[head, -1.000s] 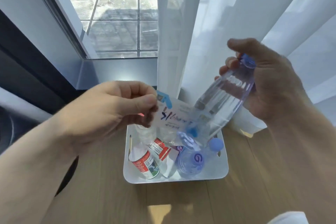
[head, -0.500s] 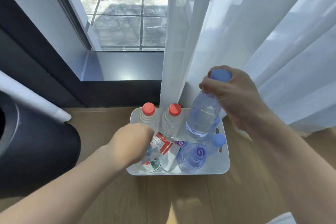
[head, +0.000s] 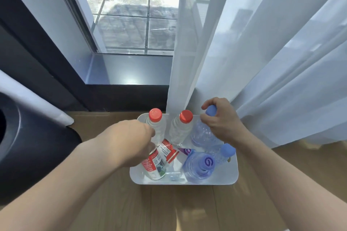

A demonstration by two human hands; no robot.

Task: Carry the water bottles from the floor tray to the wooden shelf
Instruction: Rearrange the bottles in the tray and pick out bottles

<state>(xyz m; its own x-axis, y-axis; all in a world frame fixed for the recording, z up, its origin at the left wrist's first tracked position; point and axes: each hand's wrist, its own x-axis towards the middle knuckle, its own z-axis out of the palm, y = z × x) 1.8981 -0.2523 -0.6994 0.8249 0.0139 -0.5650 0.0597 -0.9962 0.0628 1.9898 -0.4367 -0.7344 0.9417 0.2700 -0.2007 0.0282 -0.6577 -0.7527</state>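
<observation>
A white floor tray (head: 187, 182) holds several water bottles. Two red-capped bottles (head: 155, 114) (head: 185, 116) stand upright at its back. My right hand (head: 220, 121) is shut around the neck of an upright blue-capped bottle (head: 201, 136) at the back right. Two more blue bottles (head: 199, 165) (head: 227, 150) lie in front of it. My left hand (head: 134, 142) reaches down over the top of a red-labelled bottle (head: 155, 166) lying at the front left. Its fingers are hidden under the hand. No wooden shelf is in view.
The tray sits on a wooden floor (head: 169, 210) against a dark window sill (head: 127, 73). White sheer curtains (head: 262, 62) hang right behind and to the right of the tray. A large dark rounded object (head: 28, 146) stands on the left.
Both hands have dropped from near the camera into the tray. The right hand's blue-capped bottle went from tilted in the air to upright in the tray; the left hand lowered onto the lying bottle.
</observation>
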